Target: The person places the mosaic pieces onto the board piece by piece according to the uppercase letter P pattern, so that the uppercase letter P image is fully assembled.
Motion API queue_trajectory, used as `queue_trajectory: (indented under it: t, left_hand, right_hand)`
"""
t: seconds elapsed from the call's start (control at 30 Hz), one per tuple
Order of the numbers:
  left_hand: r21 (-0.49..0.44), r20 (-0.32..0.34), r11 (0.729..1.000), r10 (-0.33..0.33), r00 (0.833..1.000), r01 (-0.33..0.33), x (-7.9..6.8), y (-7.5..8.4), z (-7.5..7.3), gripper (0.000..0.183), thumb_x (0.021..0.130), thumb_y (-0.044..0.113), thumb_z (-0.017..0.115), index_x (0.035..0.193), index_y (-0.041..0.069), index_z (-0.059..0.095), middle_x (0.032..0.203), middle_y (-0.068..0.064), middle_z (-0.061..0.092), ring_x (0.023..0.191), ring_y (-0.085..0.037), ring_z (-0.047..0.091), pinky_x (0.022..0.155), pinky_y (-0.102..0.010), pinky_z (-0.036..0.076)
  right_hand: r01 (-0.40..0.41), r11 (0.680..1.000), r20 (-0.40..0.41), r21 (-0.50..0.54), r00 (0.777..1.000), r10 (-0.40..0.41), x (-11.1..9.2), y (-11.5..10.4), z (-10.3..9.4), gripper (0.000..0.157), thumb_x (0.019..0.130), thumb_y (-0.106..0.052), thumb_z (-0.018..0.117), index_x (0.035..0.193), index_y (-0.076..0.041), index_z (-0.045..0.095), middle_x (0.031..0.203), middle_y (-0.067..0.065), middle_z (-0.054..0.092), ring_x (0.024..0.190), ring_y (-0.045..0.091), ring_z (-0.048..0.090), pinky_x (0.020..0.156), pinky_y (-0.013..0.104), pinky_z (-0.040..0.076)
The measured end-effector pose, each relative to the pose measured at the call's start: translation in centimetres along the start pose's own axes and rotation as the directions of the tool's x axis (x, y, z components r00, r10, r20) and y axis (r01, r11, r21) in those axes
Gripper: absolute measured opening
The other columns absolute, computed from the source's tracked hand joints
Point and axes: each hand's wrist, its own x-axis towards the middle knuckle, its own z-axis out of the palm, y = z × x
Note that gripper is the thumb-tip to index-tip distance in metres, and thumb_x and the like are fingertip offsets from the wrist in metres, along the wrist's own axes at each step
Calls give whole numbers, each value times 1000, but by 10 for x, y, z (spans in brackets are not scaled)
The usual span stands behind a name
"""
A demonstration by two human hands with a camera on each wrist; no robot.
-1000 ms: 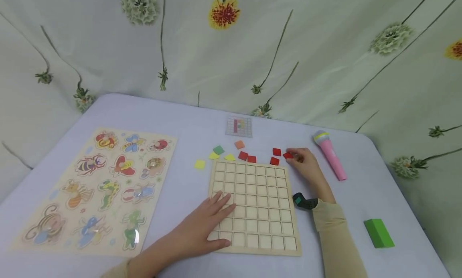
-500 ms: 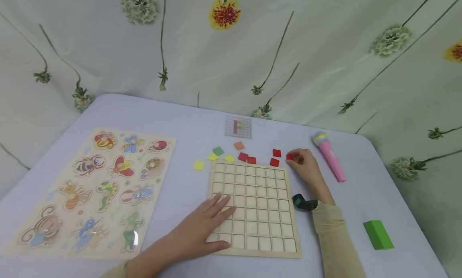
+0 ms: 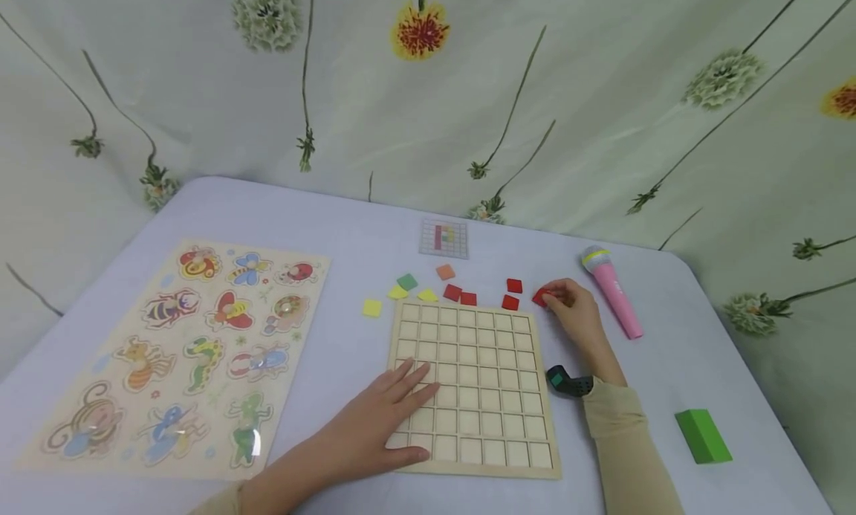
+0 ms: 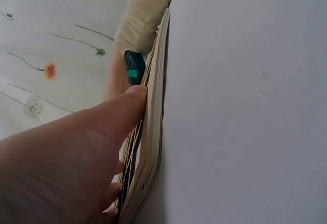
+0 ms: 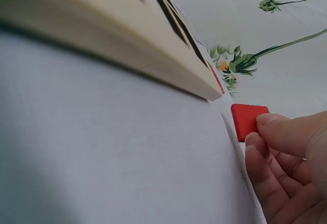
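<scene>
My left hand (image 3: 391, 407) lies with fingers spread on the left part of a wooden grid board (image 3: 473, 418), its thumb near the front edge. In the left wrist view the thumb (image 4: 127, 106) presses along the board's side (image 4: 153, 132). Beyond the board's far right corner, my right hand (image 3: 574, 311) pinches a red square tile (image 5: 245, 120) between thumb and fingers. Two more red tiles lie close by, one a red tile (image 3: 510, 302) at the board's far edge and one a red tile (image 3: 514, 285) behind it.
Yellow tiles (image 3: 371, 308), a green tile (image 3: 407, 282), an orange tile (image 3: 445, 272) and two red tiles (image 3: 469, 299) lie along the far edge. Behind them is a small patterned card (image 3: 444, 238). An insect puzzle (image 3: 241, 340), pink toy microphone (image 3: 617, 296) and green block (image 3: 704, 435) stand around.
My right hand, with the red tile pinched in it, has shifted slightly right and toward me, away from the other red tiles. The left hand stays on the board.
</scene>
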Motion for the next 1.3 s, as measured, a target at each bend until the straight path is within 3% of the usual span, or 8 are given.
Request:
queue_trajectory:
  t: [0.13,0.27,0.37,0.5,0.63,1.0,1.13,1.3]
  left_hand:
    - [35,-8,999,-2,1000,3,0,0,2,86,84,59,56,146,5,31,153,-5,18,140,-24,7,109,-41,15]
    - [37,-6,999,-12,1000,12,1,1,1,87,84,57,58,145,2,30,153,-6,19,140,-24,8,109,-41,15]
    - [16,-7,1000,-16,1000,16,0,1,1,87,84,57,59,145,2,30,153,-6,19,140,-24,9,109,-41,15]
    - [-4,-18,1000,-6,1000,6,-1,1,5,88,84,59,57,146,2,29,153,-6,20,139,-25,9,109,-42,16]
    - [-6,-22,1000,1,1000,-2,-3,2,8,88,84,62,53,145,2,30,153,-6,19,139,-25,10,108,-43,17]
    - [4,-34,1000,5,999,-5,-1,1,5,88,84,61,54,145,3,30,153,-5,19,139,-25,9,108,-43,17]
    - [4,-39,1000,-1,999,1,0,1,2,88,84,60,56,145,3,31,153,-6,20,139,-25,10,108,-43,17]
    - [5,-36,1000,-3,999,3,1,2,0,87,84,59,57,145,3,31,153,-6,20,139,-25,9,108,-43,17]
  right_hand:
    - [-21,986,10,163,1000,20,-6,-15,-3,17,91,-4,59,106,5,58,91,17,59,71,10,61,67,21,51]
    - [24,948,88,319,995,-54,-17,-46,4,19,91,3,56,108,12,56,92,23,57,70,11,63,70,27,53]
    - [53,927,184,372,974,-130,-27,-67,21,17,90,7,55,107,12,56,89,21,57,72,19,64,70,33,54]
    - [68,933,368,354,907,-206,-43,-81,46,15,89,5,58,104,8,60,84,15,61,72,27,65,68,35,54]
    - [56,955,503,293,840,-203,-55,-81,63,14,90,2,59,103,4,62,81,10,62,70,25,66,66,32,54]
    - [120,968,556,219,800,-225,-57,-82,67,12,89,2,60,100,1,65,81,7,63,68,21,64,64,31,54]
    - [142,968,555,209,797,-237,-55,-83,69,13,88,4,60,99,2,67,82,10,64,68,24,64,64,34,54]
    - [187,969,552,161,797,-245,-55,-86,67,13,88,-1,63,99,-4,69,83,2,64,68,15,63,63,28,52]
